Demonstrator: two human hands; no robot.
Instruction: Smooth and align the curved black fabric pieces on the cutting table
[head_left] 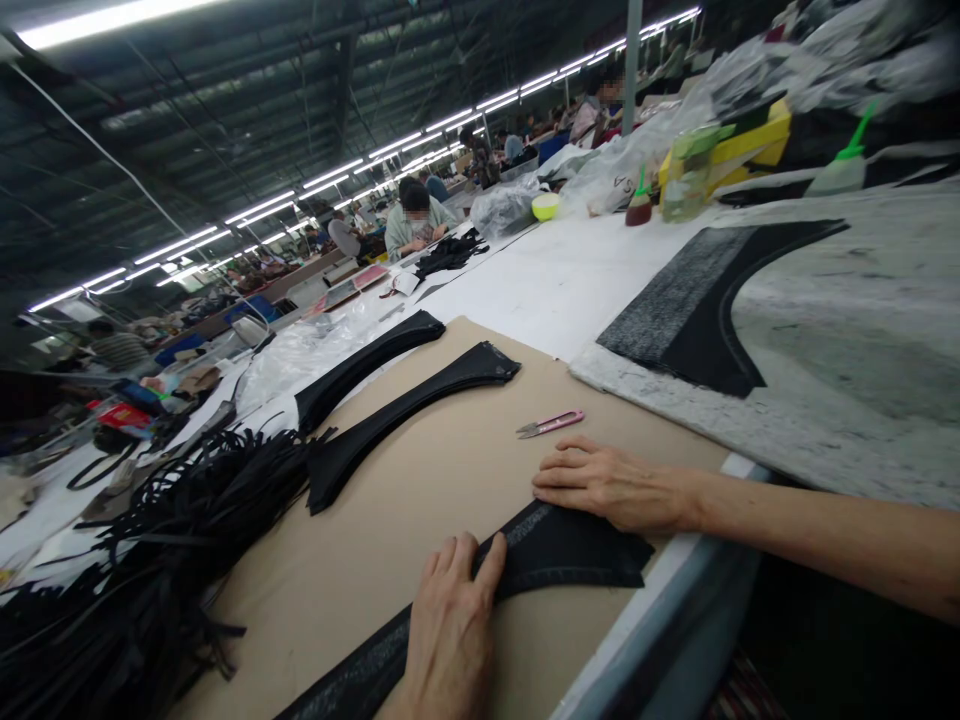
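Observation:
A curved black fabric piece (570, 548) with a rough grey band lies on the tan board near the front edge of the table. My left hand (454, 620) rests across its narrow middle, thumb apart from the fingers. Laid flat over the upper edge of the wider end is my right hand (611, 487), its fingers stretched out to the left. Just beyond my right fingers sit pink thread snips (551, 425). Two more curved black pieces or stacks, a nearer one (409, 415) and a farther one (367, 365), lie on the board.
Black strips (172, 540) are heaped at the left. On a stained pale slab (840, 400) to the right lies a stack of black pieces (694, 300). Bottles, including a green-tipped one (840, 170), and a yellow bin (757, 140) stand behind. A co-worker (416, 220) sits farther back.

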